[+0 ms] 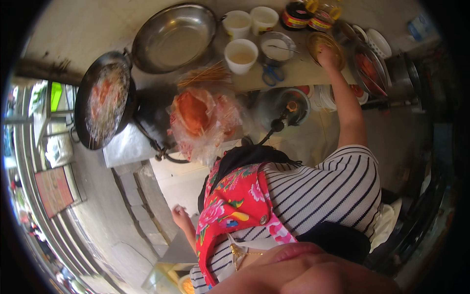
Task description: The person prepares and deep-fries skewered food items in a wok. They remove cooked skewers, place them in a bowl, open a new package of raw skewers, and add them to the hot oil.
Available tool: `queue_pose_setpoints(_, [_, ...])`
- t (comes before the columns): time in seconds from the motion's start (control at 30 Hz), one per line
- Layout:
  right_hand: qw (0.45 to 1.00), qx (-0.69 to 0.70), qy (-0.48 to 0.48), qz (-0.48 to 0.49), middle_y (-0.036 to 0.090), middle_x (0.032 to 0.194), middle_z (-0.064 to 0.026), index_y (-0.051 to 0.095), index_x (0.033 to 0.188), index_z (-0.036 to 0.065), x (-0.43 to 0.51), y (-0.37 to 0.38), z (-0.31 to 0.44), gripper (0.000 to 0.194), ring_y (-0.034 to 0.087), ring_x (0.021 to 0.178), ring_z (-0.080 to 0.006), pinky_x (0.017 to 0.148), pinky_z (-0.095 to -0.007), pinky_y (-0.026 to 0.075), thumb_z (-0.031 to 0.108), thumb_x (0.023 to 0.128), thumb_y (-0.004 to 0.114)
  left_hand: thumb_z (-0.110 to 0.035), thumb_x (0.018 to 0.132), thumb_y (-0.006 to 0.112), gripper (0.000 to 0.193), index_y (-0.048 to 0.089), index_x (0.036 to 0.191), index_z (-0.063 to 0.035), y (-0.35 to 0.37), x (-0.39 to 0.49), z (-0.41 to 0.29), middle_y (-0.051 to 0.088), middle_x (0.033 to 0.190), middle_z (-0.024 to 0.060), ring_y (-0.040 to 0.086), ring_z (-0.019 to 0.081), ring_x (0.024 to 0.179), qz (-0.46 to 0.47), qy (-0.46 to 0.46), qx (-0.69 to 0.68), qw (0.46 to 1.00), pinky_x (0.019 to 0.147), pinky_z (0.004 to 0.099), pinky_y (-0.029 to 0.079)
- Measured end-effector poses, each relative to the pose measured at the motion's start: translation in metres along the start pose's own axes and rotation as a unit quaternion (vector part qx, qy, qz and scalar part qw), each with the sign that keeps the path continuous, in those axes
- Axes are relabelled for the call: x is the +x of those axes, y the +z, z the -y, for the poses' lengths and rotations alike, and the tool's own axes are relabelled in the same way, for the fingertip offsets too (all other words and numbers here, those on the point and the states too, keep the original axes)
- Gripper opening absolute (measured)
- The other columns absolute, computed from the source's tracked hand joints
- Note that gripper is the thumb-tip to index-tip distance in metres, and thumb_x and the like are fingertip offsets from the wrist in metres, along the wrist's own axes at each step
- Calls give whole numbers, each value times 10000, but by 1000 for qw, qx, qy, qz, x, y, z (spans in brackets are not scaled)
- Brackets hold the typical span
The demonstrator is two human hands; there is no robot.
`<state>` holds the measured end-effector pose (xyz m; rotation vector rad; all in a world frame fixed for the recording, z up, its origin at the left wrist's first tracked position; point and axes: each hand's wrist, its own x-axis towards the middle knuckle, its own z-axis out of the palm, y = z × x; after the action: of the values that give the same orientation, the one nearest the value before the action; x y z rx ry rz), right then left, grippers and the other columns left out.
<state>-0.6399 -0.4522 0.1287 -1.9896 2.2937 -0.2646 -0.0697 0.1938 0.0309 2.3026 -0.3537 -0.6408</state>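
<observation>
My right hand [326,57] reaches into a brown bowl [341,60] at the back right, its fingers down at the yellowish contents; whether they grip anything is hidden. My left hand [180,216] hangs low at the left of my red floral apron [235,198], fingers partly curled, with no object visible in it. Skewered food [104,95] fries in bubbling oil in a black wok [82,114] at the left. Nearer the middle, orange-red coated food [191,112] lies in clear plastic bags [227,114], beside a bundle of bamboo skewers [207,73].
A large metal basin [174,40] stands behind the wok. White tubs [241,55], a bowl of white powder with a spoon [277,47] and blue-handled scissors [273,75] are at the back centre. Sauce bottles [296,16] and a metal bowl of red food [369,70] stand further right.
</observation>
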Motion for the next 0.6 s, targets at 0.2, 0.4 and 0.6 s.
queue_pose_setpoints(0.2, [993,-65,93,-31,612,1199,-150,562,1276,102,-21,-9,-114,437,572,1124,-315,927,-412,469,146,841,575,-196,850,607,223,614,1017,-48,17,-25,140,672,793,107,632,206,622,315,-2,374,872,512,328,479])
queue_pose_setpoints(0.4, [993,-60,96,-42,554,1243,-164,513,1308,158,-107,-35,-197,498,549,1125,-346,913,-471,463,162,819,603,-179,837,615,232,612,1026,-44,45,24,125,672,805,124,641,231,633,406,-72,258,874,503,331,482])
queue_pose_setpoints(0.6, [984,-117,132,1,539,1267,-163,466,1329,124,-100,-85,-283,524,538,1143,-364,890,-486,479,117,819,583,-145,871,551,327,542,1175,-27,86,92,20,657,854,139,614,208,623,246,-221,-55,942,478,285,457])
